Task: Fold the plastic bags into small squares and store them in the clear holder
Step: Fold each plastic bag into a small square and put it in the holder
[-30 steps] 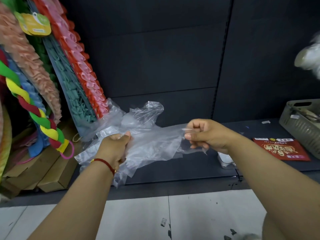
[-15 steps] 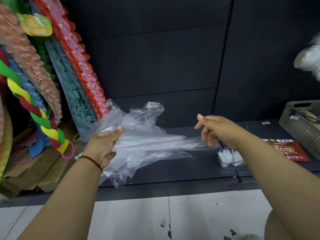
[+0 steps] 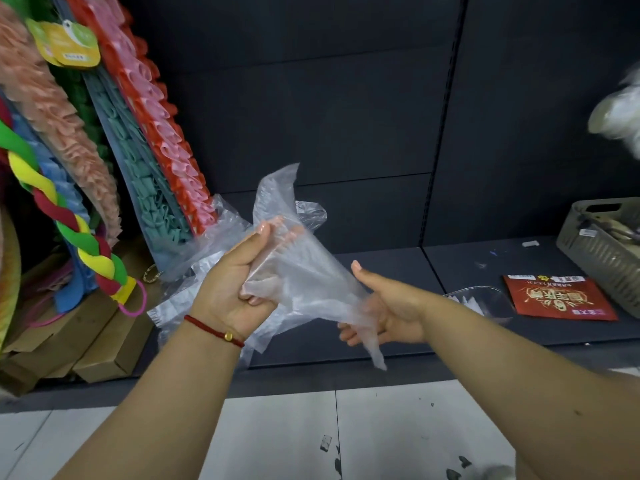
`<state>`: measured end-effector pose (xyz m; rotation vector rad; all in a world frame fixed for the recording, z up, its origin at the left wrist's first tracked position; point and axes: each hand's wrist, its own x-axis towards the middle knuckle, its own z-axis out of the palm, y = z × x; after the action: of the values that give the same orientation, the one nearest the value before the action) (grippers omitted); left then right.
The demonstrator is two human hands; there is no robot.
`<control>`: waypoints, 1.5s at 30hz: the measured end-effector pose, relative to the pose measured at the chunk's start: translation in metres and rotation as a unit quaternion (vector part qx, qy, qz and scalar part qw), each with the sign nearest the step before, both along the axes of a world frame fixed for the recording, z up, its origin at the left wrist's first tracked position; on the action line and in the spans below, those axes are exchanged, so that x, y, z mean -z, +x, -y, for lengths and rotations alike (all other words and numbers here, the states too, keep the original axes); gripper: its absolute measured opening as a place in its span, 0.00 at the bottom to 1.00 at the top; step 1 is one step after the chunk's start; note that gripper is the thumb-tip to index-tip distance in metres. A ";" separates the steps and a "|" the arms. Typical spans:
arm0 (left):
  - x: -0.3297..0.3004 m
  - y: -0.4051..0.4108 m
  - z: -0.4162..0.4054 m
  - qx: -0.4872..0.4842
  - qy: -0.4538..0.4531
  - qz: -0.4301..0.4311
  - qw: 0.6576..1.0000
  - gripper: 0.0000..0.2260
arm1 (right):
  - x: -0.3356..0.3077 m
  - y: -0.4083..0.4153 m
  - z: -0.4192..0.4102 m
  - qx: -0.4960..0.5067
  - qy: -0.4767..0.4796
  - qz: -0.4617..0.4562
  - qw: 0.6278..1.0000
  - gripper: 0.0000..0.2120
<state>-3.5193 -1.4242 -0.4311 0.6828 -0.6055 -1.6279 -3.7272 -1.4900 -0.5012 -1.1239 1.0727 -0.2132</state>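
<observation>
A clear plastic bag (image 3: pixel 304 282) hangs in the air in front of the dark shelf (image 3: pixel 450 268), bunched into a long cone. My left hand (image 3: pixel 232 285) grips its wide upper end, thumb up and fingers wrapped in the film. My right hand (image 3: pixel 388 306) lies palm up under the narrow end, thumb straight; the bag drapes over its fingers and its tip dangles below. More crumpled clear bags (image 3: pixel 221 237) lie on the shelf behind my left hand. The clear holder (image 3: pixel 485 291) stands on the shelf to the right, with folded white pieces inside.
A red printed packet (image 3: pixel 557 297) and a grey slatted basket (image 3: pixel 602 251) sit on the shelf at the right. Colourful hanging goods (image 3: pixel 145 140) and a braided foam rope (image 3: pixel 69 220) fill the left side above cardboard boxes (image 3: pixel 104 341). White floor tiles (image 3: pixel 277 438) lie below.
My left hand has risen and turned, swinging the bag's wide end upward. My right hand has released its pinch on the far end and dropped lower, palm up beneath the bag.
</observation>
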 end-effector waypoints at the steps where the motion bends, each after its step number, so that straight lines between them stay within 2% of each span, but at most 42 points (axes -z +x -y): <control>1: -0.001 0.000 0.000 0.031 -0.017 -0.041 0.999 0.07 | 0.000 0.002 -0.001 0.010 0.007 0.024 1.000 0.45; 3: -0.009 -0.004 -0.006 0.134 -0.040 -0.157 0.978 0.09 | -0.005 0.005 -0.002 0.041 0.031 0.091 0.995 0.42; 4: -0.009 -0.004 -0.007 0.158 -0.044 -0.180 0.970 0.13 | -0.008 0.006 -0.002 0.061 0.058 0.145 0.986 0.39; 5: -0.008 -0.004 -0.007 0.130 -0.036 -0.156 0.978 0.17 | -0.013 0.006 -0.003 0.083 0.084 0.201 0.972 0.35; 6: -0.004 -0.002 -0.007 0.074 -0.024 -0.095 0.992 0.17 | -0.017 0.004 -0.002 0.104 0.098 0.248 0.958 0.31; 8: 0.001 0.008 -0.007 -0.069 -0.024 0.057 0.996 0.11 | -0.025 0.001 0.003 0.162 0.081 0.297 0.938 0.21; 10: 0.007 0.025 -0.004 -0.105 -0.025 0.108 0.988 0.05 | -0.034 -0.004 0.009 0.254 0.023 0.318 0.913 0.11; 12: 0.012 0.040 -0.004 -0.093 -0.016 0.147 0.985 0.11 | -0.044 -0.010 0.012 0.312 -0.049 0.326 0.891 0.03; 15: 0.012 0.050 -0.006 -0.080 -0.012 0.177 0.981 0.18 | -0.049 -0.014 0.013 0.279 -0.119 0.303 0.903 0.04; 16: 0.013 0.047 -0.006 -0.101 -0.003 0.189 0.977 0.18 | -0.049 -0.014 0.012 0.267 -0.133 0.295 0.908 0.04; 19: 0.017 0.037 -0.003 -0.188 0.006 0.269 0.945 0.32 | -0.050 -0.012 0.010 0.271 -0.170 0.266 0.909 0.07; 20: 0.017 0.034 -0.003 -0.206 -0.004 0.287 0.936 0.32 | -0.051 -0.011 0.009 0.285 -0.184 0.255 0.905 0.08; 22: 0.017 0.033 -0.002 -0.233 -0.019 0.308 0.922 0.26 | -0.050 -0.013 0.010 0.321 -0.218 0.235 0.891 0.10; 24: 0.017 0.032 -0.001 -0.245 -0.022 0.322 0.914 0.13 | -0.049 -0.015 0.010 0.342 -0.254 0.208 0.880 0.11; 26: 0.017 0.029 0.000 -0.238 -0.016 0.323 0.916 0.05 | -0.049 -0.017 0.009 0.333 -0.276 0.187 0.882 0.08; 28: 0.019 0.028 0.002 -0.233 0.005 0.299 0.925 0.06 | -0.052 -0.019 0.006 0.296 -0.278 0.179 0.896 0.03; 31: 0.015 0.029 0.003 -0.201 0.013 0.226 0.953 0.04 | -0.055 -0.027 0.004 0.223 -0.293 0.160 0.916 0.04; 34: 0.014 0.030 0.003 -0.157 -0.016 0.248 0.956 0.13 | -0.055 -0.033 0.004 0.193 -0.332 0.103 0.918 0.12; 36: 0.015 0.031 0.004 -0.152 -0.022 0.311 0.938 0.16 | -0.054 -0.034 0.004 0.198 -0.354 0.075 0.911 0.14; 39: 0.017 0.031 0.005 -0.170 -0.032 0.400 0.900 0.15 | -0.054 -0.036 0.006 0.204 -0.380 0.044 0.901 0.13; 45: 0.012 0.026 0.004 -0.217 -0.080 0.568 0.790 0.06 | -0.056 -0.035 0.006 0.219 -0.441 -0.012 0.870 0.09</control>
<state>-3.4937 -1.4284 -0.4427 1.5488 -1.2984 -0.5726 -3.7624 -1.4955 -0.4455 -1.6653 1.2786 -1.1466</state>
